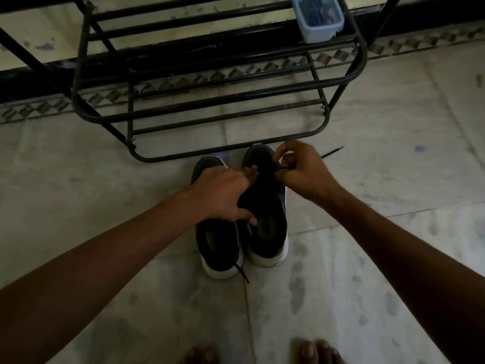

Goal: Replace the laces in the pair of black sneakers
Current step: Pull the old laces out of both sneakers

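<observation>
Two black sneakers with white soles stand side by side on the floor, toes pointing away from me. My left hand (225,195) lies across the left sneaker (219,245) and holds the right sneaker (267,216) at its tongue, thumb at the collar. My right hand (299,172) pinches a black lace (282,168) over the right sneaker's eyelets. One lace end (332,151) trails on the floor to the right. Another black lace end (242,271) hangs over the left sneaker's heel.
A black metal shoe rack (210,106) stands just beyond the sneakers, against the wall. A pale blue plastic box (319,24) sits on its upper right shelf. My bare toes (312,352) show at the bottom edge. The floor is pale tile.
</observation>
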